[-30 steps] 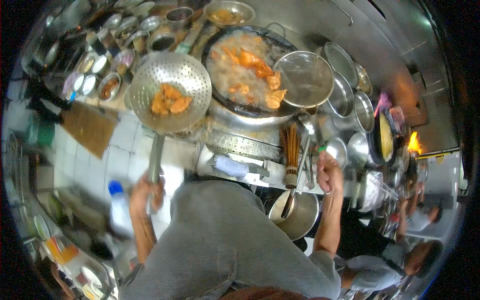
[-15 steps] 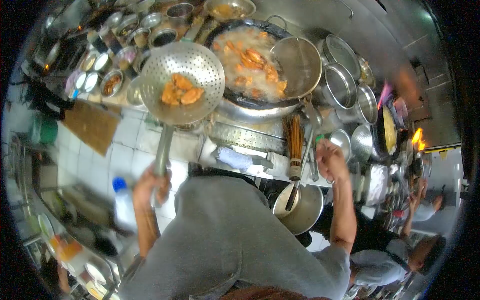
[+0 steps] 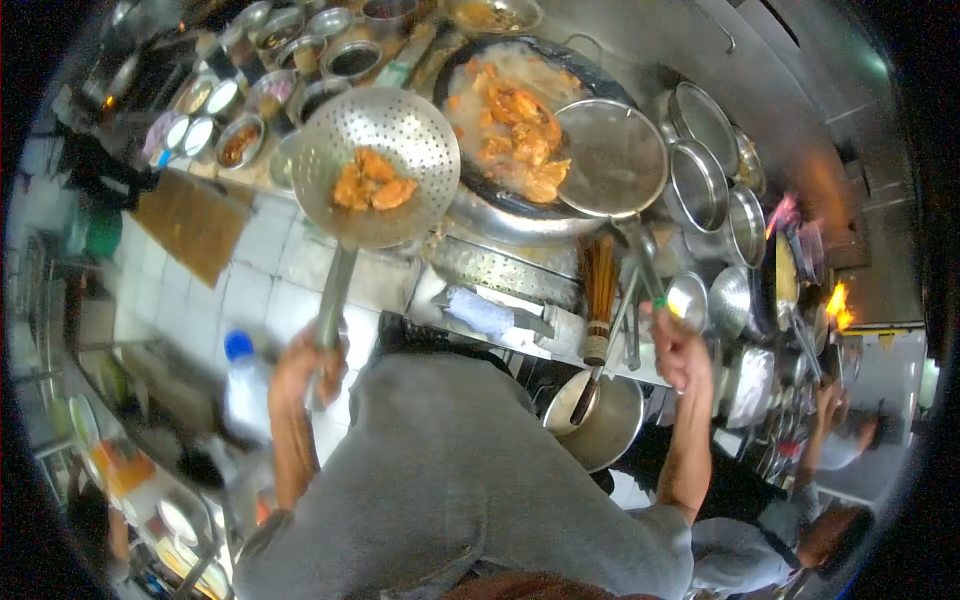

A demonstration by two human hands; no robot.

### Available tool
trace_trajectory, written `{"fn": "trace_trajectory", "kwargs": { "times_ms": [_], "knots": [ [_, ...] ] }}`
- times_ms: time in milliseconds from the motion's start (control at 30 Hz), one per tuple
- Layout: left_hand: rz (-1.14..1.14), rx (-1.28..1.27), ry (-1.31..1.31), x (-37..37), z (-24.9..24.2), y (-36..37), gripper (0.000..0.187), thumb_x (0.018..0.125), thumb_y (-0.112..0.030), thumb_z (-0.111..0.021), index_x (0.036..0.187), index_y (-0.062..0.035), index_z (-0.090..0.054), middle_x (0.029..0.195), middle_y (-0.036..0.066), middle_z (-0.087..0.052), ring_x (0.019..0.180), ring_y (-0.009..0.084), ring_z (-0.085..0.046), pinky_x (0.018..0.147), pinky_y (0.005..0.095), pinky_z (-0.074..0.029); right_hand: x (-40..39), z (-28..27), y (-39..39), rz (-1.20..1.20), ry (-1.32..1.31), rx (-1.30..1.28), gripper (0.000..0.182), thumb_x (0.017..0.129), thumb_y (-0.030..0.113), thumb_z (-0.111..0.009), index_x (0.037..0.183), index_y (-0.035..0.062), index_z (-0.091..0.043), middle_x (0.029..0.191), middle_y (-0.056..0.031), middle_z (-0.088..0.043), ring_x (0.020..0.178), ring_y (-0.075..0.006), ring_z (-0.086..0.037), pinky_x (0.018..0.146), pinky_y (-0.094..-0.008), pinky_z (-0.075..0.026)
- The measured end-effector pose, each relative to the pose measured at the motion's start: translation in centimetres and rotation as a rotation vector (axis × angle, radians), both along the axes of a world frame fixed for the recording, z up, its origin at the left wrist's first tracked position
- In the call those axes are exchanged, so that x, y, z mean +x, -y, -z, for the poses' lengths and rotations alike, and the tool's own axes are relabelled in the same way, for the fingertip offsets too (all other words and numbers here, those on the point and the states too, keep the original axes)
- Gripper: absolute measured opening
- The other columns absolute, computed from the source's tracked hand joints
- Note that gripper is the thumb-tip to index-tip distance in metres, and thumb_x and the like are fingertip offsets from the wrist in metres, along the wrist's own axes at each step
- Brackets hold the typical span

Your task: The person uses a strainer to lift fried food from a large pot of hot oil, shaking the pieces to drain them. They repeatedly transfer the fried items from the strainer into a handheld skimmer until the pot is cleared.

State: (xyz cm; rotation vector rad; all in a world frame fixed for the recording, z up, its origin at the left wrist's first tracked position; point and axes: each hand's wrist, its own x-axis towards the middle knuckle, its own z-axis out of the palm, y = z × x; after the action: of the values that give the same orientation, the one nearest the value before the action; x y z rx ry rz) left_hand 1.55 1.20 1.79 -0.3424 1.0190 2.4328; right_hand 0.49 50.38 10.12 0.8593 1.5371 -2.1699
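Note:
My left hand point(image 3: 308, 375) is closed round the handle of a perforated strainer point(image 3: 425, 140). Several browned fried pieces point(image 3: 372, 182) lie in its bowl, which hangs beside the wok's left edge. My right hand point(image 3: 683, 352) grips the long handle of a round skimmer point(image 3: 612, 155) near a green band. The skimmer's head is over the right side of the dark wok point(image 3: 605, 92). Orange-brown fried food point(image 3: 522, 125) is heaped in the wok's bubbling oil, against the skimmer's left rim.
A bamboo brush point(image 3: 600, 285) and a folded cloth point(image 3: 482, 312) lie along the stove's front. Below stands a metal pot point(image 3: 618, 425). Several metal bowls point(image 3: 700, 185) rest at right. Ingredient bowls point(image 3: 240, 140) fill the left counter. Co-workers point(image 3: 745, 550) and a flame point(image 3: 840, 305) are at far right.
My right hand and the skimmer have shifted right in view, along with the wok and counter. The food in the wok is more heaped towards its near side. The strainer stays in my left hand.

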Motion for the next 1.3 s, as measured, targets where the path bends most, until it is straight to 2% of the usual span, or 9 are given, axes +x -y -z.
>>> {"fn": "trace_trajectory", "kwargs": {
  "times_ms": [133,200,267,433,600,700,933,1200,1300],
  "knots": [
    [-0.027,0.007,0.025,0.6,0.5,-0.1,0.039,0.077,-0.002,-0.057,0.113,0.0060,-0.044,0.065,0.006,-0.043,0.037,0.0112,-0.043,0.027,0.0240,-0.039,1.7,0.7,-2.0,-0.127,-0.135,0.317,0.028,0.095,0.020,-0.051,0.112,-0.0012,-0.056,0.055,0.0014,-0.045,0.030,-0.0048,-0.030,0.025,-0.0228,-0.019],
    [-0.021,-0.033,0.015,0.7,0.9,-0.1,0.039,0.077,-0.003,-0.056,0.113,0.0060,-0.043,0.066,0.006,-0.043,0.037,0.0111,-0.043,0.027,0.0240,-0.039,2.2,1.4,-3.8,-0.256,-0.285,0.868,0.021,0.095,0.019,-0.053,0.102,0.0011,-0.062,0.055,0.0019,-0.049,0.036,-0.0029,-0.036,0.030,-0.0215,-0.023],
    [-0.028,-0.014,0.012,0.9,1.3,-0.1,0.040,0.077,-0.002,-0.057,0.113,0.0059,-0.043,0.066,0.006,-0.043,0.037,0.0110,-0.043,0.027,0.0240,-0.039,2.3,0.4,-4.1,-0.274,-0.479,1.064,0.020,0.094,0.018,-0.055,0.096,0.0020,-0.066,0.057,0.0043,-0.050,0.046,-0.0013,-0.038,0.040,-0.0212,-0.029],
    [-0.037,-0.026,0.040,1.0,1.6,-0.2,0.040,0.077,-0.002,-0.058,0.113,0.0056,-0.044,0.065,0.005,-0.043,0.037,0.0106,-0.043,0.027,0.0239,-0.040,2.3,-3.9,-3.7,-0.283,-0.242,0.944,0.016,0.093,0.013,-0.054,0.086,0.0015,-0.064,0.059,0.0040,-0.052,0.052,-0.0043,-0.044,0.046,-0.0215,-0.033],
    [-0.028,-0.056,0.037,1.4,2.4,-0.5,0.039,0.078,-0.002,-0.058,0.113,0.0056,-0.044,0.065,0.005,-0.044,0.037,0.0101,-0.043,0.027,0.0235,-0.039,0.6,-0.3,-5.2,-0.401,-0.482,1.041,0.019,0.095,0.017,-0.052,0.102,0.0024,-0.063,0.054,0.0019,-0.051,0.038,-0.0020,-0.038,0.035,-0.0206,-0.028],
    [-0.051,0.005,0.077,1.7,1.5,-1.3,0.038,0.078,0.000,-0.057,0.113,0.0056,-0.044,0.064,0.005,-0.043,0.037,0.0102,-0.043,0.027,0.0236,-0.039,-0.4,0.4,-5.9,-0.259,-0.268,0.604,0.017,0.094,0.017,-0.053,0.099,0.0049,-0.063,0.053,-0.0001,-0.053,0.031,-0.0045,-0.037,0.027,-0.0210,-0.024],
    [-0.049,-0.022,0.012,2.3,1.7,-1.7,0.038,0.077,0.002,-0.054,0.113,0.0066,-0.044,0.062,0.005,-0.042,0.035,0.0103,-0.042,0.027,0.0237,-0.038,-2.4,4.0,-5.9,-0.530,-0.506,0.939,0.015,0.093,0.019,-0.057,0.093,0.0057,-0.062,0.055,0.0012,-0.052,0.035,-0.0033,-0.037,0.030,-0.0216,-0.025],
    [-0.035,0.029,0.033,2.3,1.6,-2.2,0.036,0.077,0.000,-0.054,0.112,0.0067,-0.044,0.063,0.005,-0.042,0.035,0.0104,-0.042,0.027,0.0234,-0.037,-8.3,5.4,-2.8,-0.323,-0.172,0.136,0.015,0.091,0.019,-0.058,0.099,0.0064,-0.057,0.059,-0.0004,-0.051,0.032,-0.0042,-0.031,0.023,-0.0204,-0.019],
    [-0.016,0.009,0.030,2.7,1.6,-2.2,0.036,0.077,0.000,-0.054,0.111,0.0067,-0.044,0.064,0.005,-0.042,0.036,0.0102,-0.042,0.027,0.0231,-0.037,-8.1,6.2,-2.2,-0.306,-0.171,0.035,0.026,0.091,0.018,-0.058,0.114,0.0060,-0.055,0.059,0.0002,-0.049,0.032,-0.0033,-0.029,0.024,-0.0194,-0.019]
  ]
}}
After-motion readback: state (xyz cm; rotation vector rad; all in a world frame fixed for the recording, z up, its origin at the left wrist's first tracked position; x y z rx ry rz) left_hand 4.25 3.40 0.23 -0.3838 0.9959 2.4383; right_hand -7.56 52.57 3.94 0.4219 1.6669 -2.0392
